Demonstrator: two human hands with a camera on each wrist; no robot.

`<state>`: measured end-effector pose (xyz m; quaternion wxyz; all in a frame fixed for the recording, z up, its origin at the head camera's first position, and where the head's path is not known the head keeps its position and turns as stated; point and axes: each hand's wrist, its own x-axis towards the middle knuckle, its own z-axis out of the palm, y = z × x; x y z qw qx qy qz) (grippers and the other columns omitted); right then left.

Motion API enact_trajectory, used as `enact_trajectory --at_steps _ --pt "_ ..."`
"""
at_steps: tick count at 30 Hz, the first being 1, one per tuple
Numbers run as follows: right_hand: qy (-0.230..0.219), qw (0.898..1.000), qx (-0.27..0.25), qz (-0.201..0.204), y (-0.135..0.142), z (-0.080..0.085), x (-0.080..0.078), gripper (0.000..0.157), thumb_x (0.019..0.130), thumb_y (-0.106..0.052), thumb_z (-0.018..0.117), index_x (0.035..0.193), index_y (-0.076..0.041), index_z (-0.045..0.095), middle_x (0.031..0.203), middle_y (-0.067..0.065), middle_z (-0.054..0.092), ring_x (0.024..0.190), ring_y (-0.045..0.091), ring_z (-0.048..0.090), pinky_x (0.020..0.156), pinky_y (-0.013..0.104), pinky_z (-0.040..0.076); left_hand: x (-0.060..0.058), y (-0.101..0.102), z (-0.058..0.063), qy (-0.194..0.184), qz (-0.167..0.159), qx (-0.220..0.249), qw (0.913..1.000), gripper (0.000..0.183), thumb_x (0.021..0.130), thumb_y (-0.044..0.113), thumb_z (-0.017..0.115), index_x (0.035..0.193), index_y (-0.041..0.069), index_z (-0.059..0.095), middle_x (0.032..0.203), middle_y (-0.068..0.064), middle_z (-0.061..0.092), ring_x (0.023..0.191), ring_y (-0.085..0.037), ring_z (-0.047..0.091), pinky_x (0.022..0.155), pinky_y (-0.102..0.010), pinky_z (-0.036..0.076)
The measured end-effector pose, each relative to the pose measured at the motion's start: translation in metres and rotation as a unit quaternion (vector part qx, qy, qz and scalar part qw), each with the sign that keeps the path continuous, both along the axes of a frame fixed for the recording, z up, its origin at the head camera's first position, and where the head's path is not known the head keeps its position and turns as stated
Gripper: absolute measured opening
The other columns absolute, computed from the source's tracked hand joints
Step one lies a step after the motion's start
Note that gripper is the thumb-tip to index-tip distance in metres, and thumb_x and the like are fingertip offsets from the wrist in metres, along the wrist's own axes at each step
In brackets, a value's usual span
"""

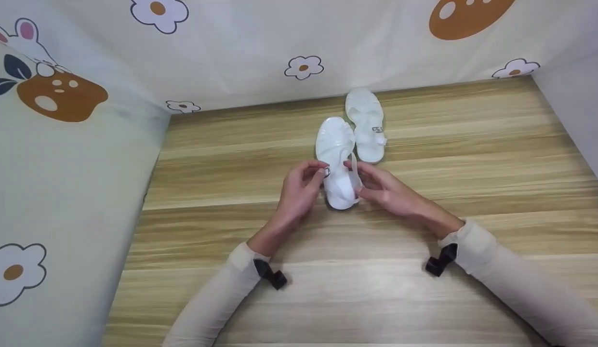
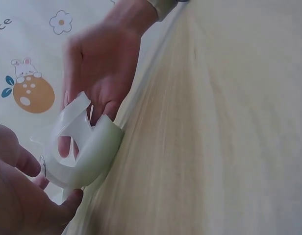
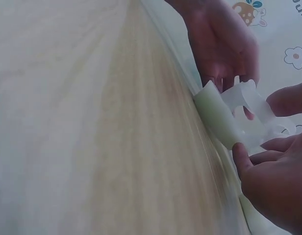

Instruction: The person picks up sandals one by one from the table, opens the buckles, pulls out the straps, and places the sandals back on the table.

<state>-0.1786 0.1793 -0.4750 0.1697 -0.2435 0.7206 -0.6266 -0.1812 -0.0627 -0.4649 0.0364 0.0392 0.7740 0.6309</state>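
Observation:
A white jelly sandal [image 1: 333, 140] lies sole down on the wood-patterned surface, toe toward the back wall. My left hand [image 1: 299, 190] pinches its left side by the small metal buckle [image 1: 326, 171]. On the opposite side my right hand [image 1: 392, 193] holds the sandal near its loose ankle strap [image 1: 354, 166], thumb at the heel. Both wrist views show the heel part [image 2: 99, 149] between the two hands, with fingers partly hidden behind the straps. The matching sandal [image 1: 368, 115] rests just behind and to the right, touched by neither hand.
The wood-grain surface [image 1: 221, 231] stretches around the sandals. A pale printed wall covering [image 1: 241, 53] with flowers and oranges rises at the back and left, close behind the far sandal. A plain light wall [image 1: 578, 96] bounds the right side.

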Motion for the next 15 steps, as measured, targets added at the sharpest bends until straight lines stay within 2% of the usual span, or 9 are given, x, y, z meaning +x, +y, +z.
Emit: enact_trajectory --at_steps 6,10,15 --pt "-0.003 1.000 0.025 0.002 0.002 0.001 0.002 0.063 0.105 -0.004 0.059 0.162 0.008 0.036 0.171 0.025 0.039 0.163 0.041 0.033 0.131 0.057 0.029 0.000 -0.003 -0.004 0.008 -0.015 -0.016 0.9997 0.015 0.107 0.011 0.064 0.115 0.002 0.074 0.120 -0.014 0.075 0.117 -0.023 0.072 0.100 -0.035 0.060" --pt "-0.010 0.999 0.043 -0.005 0.003 0.002 0.001 0.058 0.107 -0.012 0.063 0.158 0.007 0.041 0.163 0.023 0.049 0.157 0.039 0.043 0.129 0.053 0.035 -0.002 -0.006 -0.005 0.008 -0.035 -0.044 0.9984 0.017 0.107 0.016 0.065 0.116 0.006 0.076 0.121 -0.010 0.074 0.112 -0.020 0.072 0.098 -0.033 0.058" --pt "-0.006 0.998 0.049 -0.029 0.003 0.006 -0.002 0.062 0.106 -0.011 0.068 0.159 0.004 0.041 0.162 0.022 0.052 0.152 0.039 0.050 0.125 0.055 0.042 -0.008 -0.013 -0.007 0.006 -0.047 -0.057 0.9972 0.018 0.105 0.022 0.069 0.116 0.012 0.079 0.109 -0.005 0.073 0.095 -0.015 0.067 0.086 -0.029 0.054"
